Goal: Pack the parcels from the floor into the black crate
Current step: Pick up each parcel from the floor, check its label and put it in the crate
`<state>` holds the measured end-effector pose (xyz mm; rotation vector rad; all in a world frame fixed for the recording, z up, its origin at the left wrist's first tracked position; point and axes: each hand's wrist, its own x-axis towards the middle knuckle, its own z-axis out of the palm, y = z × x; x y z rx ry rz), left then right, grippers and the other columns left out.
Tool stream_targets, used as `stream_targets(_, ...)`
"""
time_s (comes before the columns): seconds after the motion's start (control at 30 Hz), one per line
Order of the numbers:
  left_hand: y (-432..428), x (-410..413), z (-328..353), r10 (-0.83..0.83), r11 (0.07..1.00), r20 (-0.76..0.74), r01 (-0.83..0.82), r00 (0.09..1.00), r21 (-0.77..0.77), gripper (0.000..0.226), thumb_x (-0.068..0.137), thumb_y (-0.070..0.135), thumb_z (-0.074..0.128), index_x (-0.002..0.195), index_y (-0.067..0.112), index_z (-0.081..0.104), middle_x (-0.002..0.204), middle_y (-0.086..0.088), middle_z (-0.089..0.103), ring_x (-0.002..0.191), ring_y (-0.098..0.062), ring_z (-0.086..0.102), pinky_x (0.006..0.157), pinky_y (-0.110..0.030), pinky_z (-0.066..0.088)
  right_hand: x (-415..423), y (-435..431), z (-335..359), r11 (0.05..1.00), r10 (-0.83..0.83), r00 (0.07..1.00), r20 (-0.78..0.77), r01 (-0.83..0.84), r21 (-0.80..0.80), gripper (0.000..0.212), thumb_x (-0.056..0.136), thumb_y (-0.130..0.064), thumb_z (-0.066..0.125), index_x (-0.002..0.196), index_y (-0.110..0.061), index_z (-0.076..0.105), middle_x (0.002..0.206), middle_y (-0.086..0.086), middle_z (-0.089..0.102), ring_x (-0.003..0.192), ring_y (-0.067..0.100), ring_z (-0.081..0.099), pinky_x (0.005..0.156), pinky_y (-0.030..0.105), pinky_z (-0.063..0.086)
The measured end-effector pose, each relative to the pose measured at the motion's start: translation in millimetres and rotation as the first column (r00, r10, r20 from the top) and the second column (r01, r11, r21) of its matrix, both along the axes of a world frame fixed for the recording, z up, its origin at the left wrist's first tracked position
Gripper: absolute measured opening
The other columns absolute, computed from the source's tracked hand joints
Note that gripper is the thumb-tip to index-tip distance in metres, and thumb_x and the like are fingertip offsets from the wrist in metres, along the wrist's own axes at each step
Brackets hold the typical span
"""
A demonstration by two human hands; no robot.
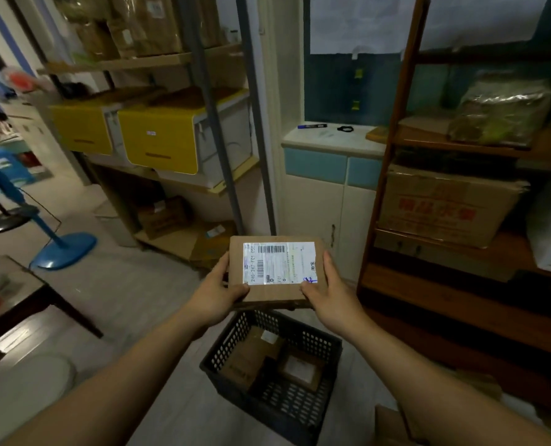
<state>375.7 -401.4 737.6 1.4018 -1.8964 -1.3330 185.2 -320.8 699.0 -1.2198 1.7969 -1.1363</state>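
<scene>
I hold a flat brown cardboard parcel [275,294] with a white shipping label, face up, in the middle of the head view. My left hand [218,292] grips its left edge with the thumb on top. My right hand [327,289] grips its right edge, thumb on the label's corner. The parcel hovers above the far rim of the black perforated crate [300,416], which stands on the floor. Two brown parcels lie inside the crate: a larger one [247,362] on the left and a smaller labelled one [301,370] on the right.
A metal shelf rack with yellow-fronted bins [158,143] stands at the left, a wooden shelf unit [444,220] with boxes at the right. A blue fan base [63,251] and a dark table [26,304] are at the left. More cardboard [393,426] lies at the bottom right.
</scene>
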Motion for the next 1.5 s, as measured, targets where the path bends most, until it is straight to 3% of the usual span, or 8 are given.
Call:
stream_targets(0.3,-140.2,-35.5,-56.2,-0.271,0.962,0.123,0.27,0.955,0.027,0.081,0.086,0.009,0.062,0.148,0.031,0.014,0.137,0.003,0.049,0.121,-0.02,0.051,0.102,-0.043,0.045,-6.9,-86.9,-49.8,0.964,-0.25,0.964,-0.09,0.257,0.07,0.07,0.091,-0.026,0.06,0.147,-0.039,0.02,0.129,-0.012,0.043,0.097,-0.006,0.043,0.064,0.004,0.039)
stream_targets(0.47,-202.4,-55.6,-124.1,-0.525,0.851,0.147,0.521,0.838,0.067,0.085,0.085,0.008,0.062,0.149,0.028,0.009,0.138,0.004,0.046,0.122,-0.018,0.05,0.101,-0.038,0.044,9.0,-114.8,-121.9,0.885,-0.392,0.91,-0.135,0.413,0.214,0.084,0.081,-0.041,0.068,0.148,-0.035,0.018,0.137,-0.001,0.032,0.121,0.015,0.046,0.096,0.023,0.041)
stream_targets(0.6,-227.4,-61.6,-200.8,-0.632,0.775,0.112,0.628,0.767,0.07,0.048,0.081,0.025,0.07,0.12,0.032,0.044,0.116,0.019,0.054,0.098,0.01,0.055,0.091,-0.022,0.051,12.0,-131.8,-196.1,0.85,-0.391,0.914,-0.111,0.405,0.338,0.085,0.083,-0.038,0.068,0.149,-0.035,0.014,0.138,-0.002,0.026,0.113,0.012,0.049,0.093,0.022,0.043)
stream_targets(0.7,-237.0,-62.2,-280.7,-0.689,0.724,0.107,0.674,0.717,0.147,0.063,0.055,0.054,0.08,0.108,0.045,0.048,0.107,0.028,0.062,0.1,0.011,0.058,0.088,-0.024,0.054,8.8,-143.5,-277.8,0.828,-0.374,0.92,-0.117,0.388,0.404,0.082,0.084,-0.04,0.065,0.147,-0.036,0.014,0.136,-0.002,0.028,0.113,0.015,0.049,0.095,0.027,0.045)
stream_targets(0.8,-241.6,-67.4,-381.5,-0.713,0.692,0.086,0.679,0.696,0.244,0.056,0.064,0.033,0.082,0.109,0.042,0.05,0.098,0.036,0.063,0.093,0.021,0.056,0.08,-0.008,0.051,1.9,-151.7,-383.8,0.81,-0.341,0.93,-0.136,0.364,0.46,0.087,0.083,-0.047,0.062,0.148,-0.037,0.006,0.142,0.001,0.021,0.124,0.023,0.044,0.104,0.038,0.043)
stream_targets(0.97,-252.4,-82.7,-565.9,-0.744,0.667,0.248,0.707,0.62,0.236,0.057,0.077,0.03,0.074,0.126,0.032,0.045,0.117,0.019,0.052,0.112,0.0,0.05,0.092,-0.017,0.037,-7.9,-156.6,-551.2,0.791,-0.318,0.938,-0.135,0.341,0.508,0.085,0.088,-0.047,0.059,0.151,-0.03,0.004,0.147,0.006,0.018,0.125,0.025,0.042,0.105,0.031,0.037)
stream_targets(1.13,-263.8,-97.9,-704.8,-0.728,0.662,0.417,0.715,0.544,0.224,0.072,0.08,0.03,0.069,0.142,0.026,0.032,0.143,-0.005,0.043,0.133,-0.024,0.041,0.11,-0.045,0.035,-18.2,-165.1,-675.4,0.764,-0.298,0.939,-0.17,0.342,0.547,0.089,0.088,-0.047,0.059,0.152,-0.025,0.002,0.146,0.009,0.018,0.123,0.028,0.044,0.105,0.032,0.038)
stream_targets(1.5,-258.8,-112.7,-765.6,-0.735,0.64,0.511,0.705,0.445,0.306,0.071,0.092,0.027,0.056,0.149,0.022,0.013,0.154,-0.006,0.024,0.139,-0.022,0.029,0.112,-0.037,0.025,-27.0,-171.3,-738.0,0.75,-0.246,0.924,-0.293,0.373,0.546,0.075,0.09,-0.035,0.058,0.149,-0.024,0.013,0.146,0.01,0.018,0.123,0.028,0.043,0.104,0.03,0.037)
